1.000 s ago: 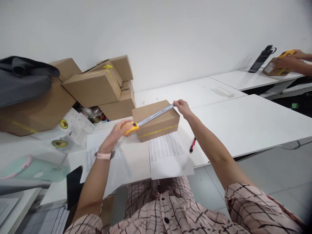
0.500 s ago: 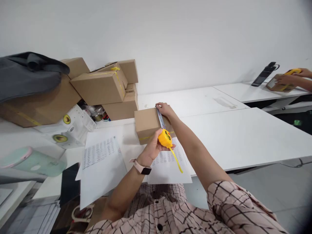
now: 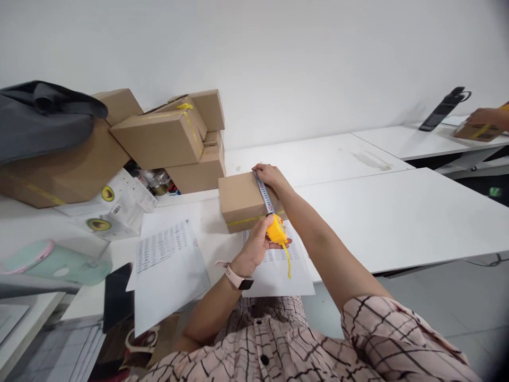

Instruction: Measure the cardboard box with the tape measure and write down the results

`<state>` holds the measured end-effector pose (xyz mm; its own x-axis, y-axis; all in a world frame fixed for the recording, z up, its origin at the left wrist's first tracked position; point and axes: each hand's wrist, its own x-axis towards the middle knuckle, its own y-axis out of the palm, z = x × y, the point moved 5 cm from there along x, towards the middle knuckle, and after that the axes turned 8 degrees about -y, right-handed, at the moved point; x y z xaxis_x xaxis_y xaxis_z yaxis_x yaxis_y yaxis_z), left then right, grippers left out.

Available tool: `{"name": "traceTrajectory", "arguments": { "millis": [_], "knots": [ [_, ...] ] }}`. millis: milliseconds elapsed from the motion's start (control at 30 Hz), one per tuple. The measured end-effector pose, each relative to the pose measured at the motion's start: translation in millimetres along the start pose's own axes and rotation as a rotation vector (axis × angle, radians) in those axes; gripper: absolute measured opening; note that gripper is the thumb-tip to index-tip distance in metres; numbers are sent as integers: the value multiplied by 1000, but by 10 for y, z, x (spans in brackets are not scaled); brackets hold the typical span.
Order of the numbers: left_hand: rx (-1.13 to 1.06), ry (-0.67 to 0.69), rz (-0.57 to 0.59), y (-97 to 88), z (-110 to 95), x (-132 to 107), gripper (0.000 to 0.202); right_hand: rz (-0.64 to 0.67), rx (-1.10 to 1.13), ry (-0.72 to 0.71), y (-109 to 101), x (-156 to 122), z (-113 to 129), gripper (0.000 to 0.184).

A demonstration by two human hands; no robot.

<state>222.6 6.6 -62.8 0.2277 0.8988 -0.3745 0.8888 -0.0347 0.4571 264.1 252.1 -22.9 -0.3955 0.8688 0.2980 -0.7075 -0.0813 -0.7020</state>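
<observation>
A small cardboard box (image 3: 239, 197) with yellow tape along its front sits before me on the white table. Wrapped round the yellow case of a tape measure (image 3: 277, 229) is my left hand (image 3: 256, 245), just off the box's near side, with a yellow strap dangling below. The pulled-out blade (image 3: 264, 192) runs across the box top to its far edge. There my right hand (image 3: 269, 174) pinches the blade's end, its fingers closed. Under the left hand and the box's near side lies a printed sheet (image 3: 278, 278).
Cardboard boxes (image 3: 159, 139) are stacked at left behind more papers (image 3: 170, 281). A green tumbler (image 3: 63, 262) and a dark bag (image 3: 43, 127) are farther left. At far right, a co-worker's hand (image 3: 491, 116) touches a taped box (image 3: 479, 131) near a black bottle (image 3: 443, 110).
My left hand has drawn the tape measure's case slightly right and nearer to me, so more blade shows. My right hand stays at the far edge. The view has shifted a little.
</observation>
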Motion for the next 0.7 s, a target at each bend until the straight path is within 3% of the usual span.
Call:
{"name": "traceTrajectory", "arguments": {
  "millis": [100, 200, 267, 367, 500, 700],
  "knots": [
    [87, 121, -61, -201, -59, -234, 57, -190, 304, -31, -255, -72, -158, 40],
    [184, 299, -236, -625, -113, -490, 58, -431, 407, 53, -585, -424, -487, 52],
    [242, 383, -378, -933, -143, -566, 63, -457, 351, 169, -668, -760, -697, 57],
    [253, 424, -477, -1228, -207, -501, 59, -321, 376, 243, -556, -1209, -797, 67],
    [220, 410, -428, -1246, -460, -368, 52, -209, 485, 171, -458, -1434, -520, 70],
    [248, 581, -404, -1085, -1165, -456, 46, -181, 18, 182, -824, -1136, -51, 55]
  ]
}}
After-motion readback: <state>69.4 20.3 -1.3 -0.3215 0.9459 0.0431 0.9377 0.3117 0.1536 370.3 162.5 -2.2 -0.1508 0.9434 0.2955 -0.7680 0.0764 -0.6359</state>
